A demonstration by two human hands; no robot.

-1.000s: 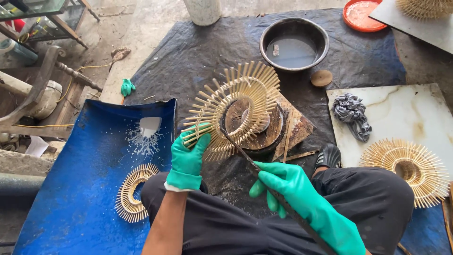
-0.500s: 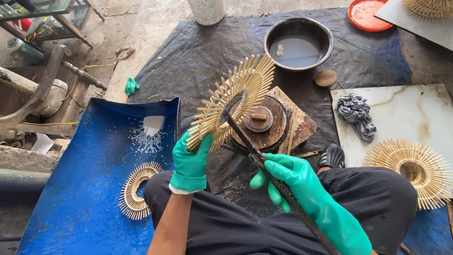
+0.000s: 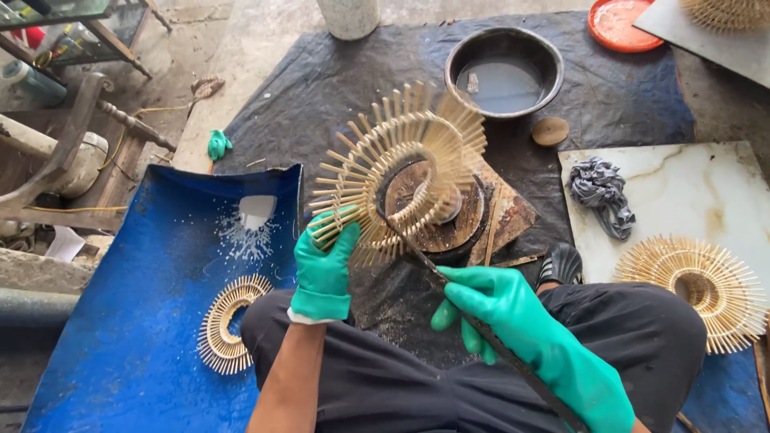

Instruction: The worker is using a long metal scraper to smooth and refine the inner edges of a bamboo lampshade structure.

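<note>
Head camera: looks down on a seated person's lap, dark trousers and two green-gloved hands over a black tarp (image 3: pixel 321 72).
Left hand: the left hand (image 3: pixel 323 261) is raised thumb-up, fingers closed round the lower left rim of the sunburst bamboo ring (image 3: pixel 401 160), which it holds tilted on edge above a round wooden block (image 3: pixel 449 216).
Right hand: the right hand (image 3: pixel 489 305) is curled shut round a long dark blade (image 3: pixel 425 269), forearm running down to the frame's lower right; the blade slants up-left and its tip meets the ring's inner hoop.
Sunburst rings counted: four. One is in the left hand, one lies on the blue sheet (image 3: pixel 120 321) by the left knee (image 3: pixel 228 321), one lies on the marble slab (image 3: pixel 682 192) at right (image 3: pixel 698 285), and one is cut off at the top right corner (image 3: pixel 734 12).
Other things counted: one dark metal basin of water (image 3: pixel 504 68), one small wooden disc (image 3: pixel 550 131), one crumpled grey rag (image 3: pixel 601 192), one orange lid (image 3: pixel 622 24), one loose green glove (image 3: pixel 217 144) on the concrete, one black sandal (image 3: pixel 561 263).
Hidden or unclear: the blade's lower end runs behind the right forearm; the block's base is screened by the ring; the white container (image 3: pixel 349 16) is cropped at the top edge.
</note>
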